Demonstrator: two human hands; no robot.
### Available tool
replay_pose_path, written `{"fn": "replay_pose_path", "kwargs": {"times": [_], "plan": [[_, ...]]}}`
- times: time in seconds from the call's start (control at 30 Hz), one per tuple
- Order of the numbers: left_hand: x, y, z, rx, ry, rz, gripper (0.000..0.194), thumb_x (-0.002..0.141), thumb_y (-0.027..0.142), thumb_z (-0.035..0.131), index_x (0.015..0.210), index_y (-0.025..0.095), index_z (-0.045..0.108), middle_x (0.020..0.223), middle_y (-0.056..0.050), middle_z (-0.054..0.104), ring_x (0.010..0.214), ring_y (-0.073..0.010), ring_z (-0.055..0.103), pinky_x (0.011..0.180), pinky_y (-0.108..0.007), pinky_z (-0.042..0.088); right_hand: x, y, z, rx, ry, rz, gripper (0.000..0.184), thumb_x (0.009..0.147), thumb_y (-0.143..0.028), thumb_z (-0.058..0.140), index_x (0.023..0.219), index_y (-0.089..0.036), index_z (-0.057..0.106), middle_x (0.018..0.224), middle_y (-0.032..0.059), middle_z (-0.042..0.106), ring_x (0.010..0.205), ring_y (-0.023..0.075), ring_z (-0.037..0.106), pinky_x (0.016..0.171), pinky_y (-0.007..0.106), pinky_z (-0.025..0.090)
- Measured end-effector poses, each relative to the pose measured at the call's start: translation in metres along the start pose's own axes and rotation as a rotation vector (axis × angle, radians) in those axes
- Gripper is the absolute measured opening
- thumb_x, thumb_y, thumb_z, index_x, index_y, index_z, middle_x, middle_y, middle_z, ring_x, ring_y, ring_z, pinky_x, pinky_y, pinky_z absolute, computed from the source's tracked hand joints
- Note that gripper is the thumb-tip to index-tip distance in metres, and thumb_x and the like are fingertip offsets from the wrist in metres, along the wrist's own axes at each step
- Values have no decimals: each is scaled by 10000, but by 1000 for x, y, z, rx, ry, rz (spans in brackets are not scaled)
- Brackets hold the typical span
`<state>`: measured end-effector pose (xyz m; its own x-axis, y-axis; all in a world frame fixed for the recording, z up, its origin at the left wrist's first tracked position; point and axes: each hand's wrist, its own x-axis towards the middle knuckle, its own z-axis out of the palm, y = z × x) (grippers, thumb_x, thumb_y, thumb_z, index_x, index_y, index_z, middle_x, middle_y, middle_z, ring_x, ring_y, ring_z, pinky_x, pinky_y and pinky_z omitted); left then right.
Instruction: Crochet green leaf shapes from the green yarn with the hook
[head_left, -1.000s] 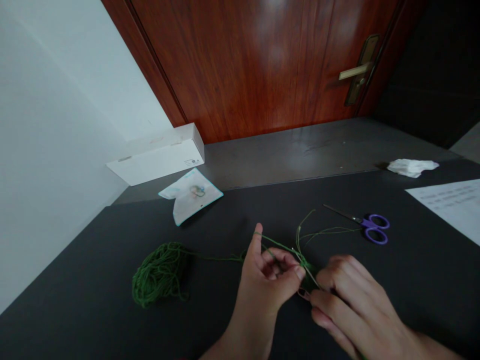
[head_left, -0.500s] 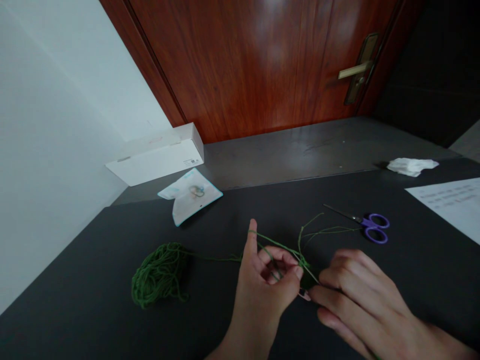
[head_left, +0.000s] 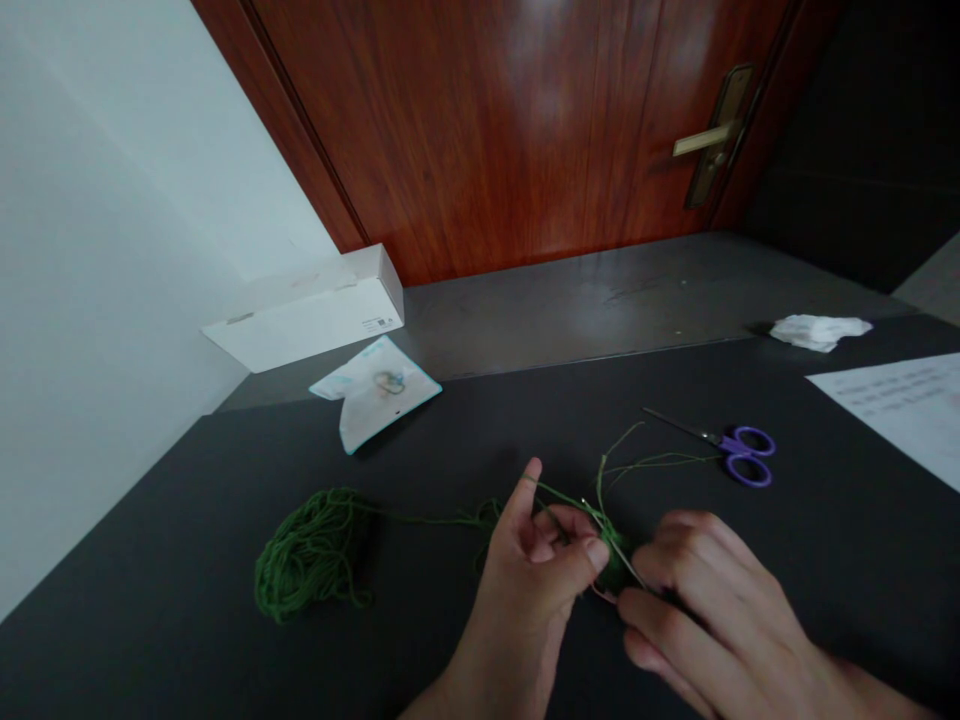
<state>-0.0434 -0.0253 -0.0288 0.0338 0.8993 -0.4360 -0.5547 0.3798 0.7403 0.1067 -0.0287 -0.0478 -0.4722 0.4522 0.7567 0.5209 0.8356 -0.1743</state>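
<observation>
My left hand (head_left: 536, 560) pinches a small piece of green crochet work (head_left: 613, 565) between thumb and fingers. Green yarn runs over its raised index finger. My right hand (head_left: 705, 610) is closed around a thin metal crochet hook (head_left: 626, 562), whose tip shows at the top of the work among the strands. Loose yarn ends (head_left: 602, 475) stick up from the piece and trail toward the scissors. To the left lies a tangled skein of green yarn (head_left: 311, 555), joined by a strand to my left hand. A small pinkish thing under the work is mostly hidden.
Purple-handled scissors (head_left: 746, 455) lie behind my right hand. A white plastic pouch (head_left: 390, 395) and a long white box (head_left: 315, 325) are at the back left. On the right are a crumpled tissue (head_left: 817, 332) and a printed sheet (head_left: 900, 405). A wooden door stands behind the dark table.
My left index finger has tilted right and dipped, bringing the yarn closer to the work. The hook's tip now shows above the piece. The right hand has shifted slightly.
</observation>
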Motion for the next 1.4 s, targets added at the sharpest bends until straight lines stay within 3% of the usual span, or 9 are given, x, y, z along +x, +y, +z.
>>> {"fn": "replay_pose_path", "kwargs": {"times": [0.23, 0.4, 0.7, 0.87, 0.97, 1.07, 1.13, 1.27, 1.4], "plan": [[-5, 16, -1, 104, -59, -103, 1089, 572, 57, 780, 1495, 74, 202, 700, 24, 619, 690, -119, 536, 680, -263, 405, -2, 23, -19, 33, -146, -206, 320, 1030, -240, 382, 957, -148, 680, 793, 25, 720, 759, 160, 615, 879, 364, 415], [0, 16, -4, 232, -110, -104, 1133, 558, 24, 788, 1511, 88, 179, 705, 25, 622, 682, -118, 538, 664, -257, 412, -4, 28, -28, 79, -133, -223, 356, 1028, -203, 349, 925, -155, 686, 853, 30, 745, 880, 164, 646, 957, 338, 409], [4, 9, -9, 224, -149, -88, 1110, 607, 63, 764, 1525, 111, 141, 709, 32, 610, 650, -103, 539, 623, -242, 409, -8, 23, -23, 16, -140, -208, 349, 1020, -250, 380, 859, -180, 682, 849, 46, 715, 825, 180, 615, 927, 352, 437], [5, 3, -4, 306, -75, 105, 1153, 594, 53, 738, 1532, 108, 70, 639, 58, 604, 614, -109, 539, 596, -235, 394, -10, 21, -20, 143, -140, -101, 327, 1016, -243, 373, 842, -174, 640, 793, 64, 666, 787, 204, 603, 785, 366, 474], [3, 0, 0, 392, -22, 223, 1168, 613, 43, 719, 1538, 157, 15, 623, 66, 604, 605, -124, 549, 587, -241, 403, -12, 16, -18, 181, -130, 23, 352, 1027, -291, 343, 845, -194, 629, 807, 63, 663, 836, 207, 618, 813, 363, 475], [0, -3, 2, 431, -1, 316, 1138, 655, 42, 686, 1537, 172, -22, 636, 64, 601, 627, -134, 567, 626, -256, 435, -11, 6, -15, 87, -67, 80, 366, 1025, -245, 344, 816, -197, 639, 774, 46, 675, 779, 187, 636, 821, 351, 481], [0, -4, 1, 484, 3, 329, 1133, 677, 45, 673, 1532, 168, -60, 649, 58, 612, 631, -137, 571, 623, -258, 431, -6, -1, -13, -18, -47, 77, 387, 1011, -177, 354, 757, -191, 645, 680, 29, 662, 653, 168, 620, 710, 327, 491], [1, -2, 0, 440, -19, 230, 1146, 657, 54, 703, 1531, 138, -34, 660, 51, 625, 649, -138, 567, 647, -266, 419, 3, -10, -10, -148, -27, 80, 423, 1000, -154, 373, 675, -190, 640, 618, 28, 640, 582, 164, 586, 604, 314, 457], [0, 7, -1, 134, -75, -53, 1066, 605, 84, 769, 1501, 95, 192, 707, 28, 620, 699, -123, 550, 732, -279, 416, -3, 4, -12, -46, -45, -42, 373, 1011, -197, 394, 750, -188, 660, 714, 24, 675, 683, 154, 592, 812, 340, 459]]}}
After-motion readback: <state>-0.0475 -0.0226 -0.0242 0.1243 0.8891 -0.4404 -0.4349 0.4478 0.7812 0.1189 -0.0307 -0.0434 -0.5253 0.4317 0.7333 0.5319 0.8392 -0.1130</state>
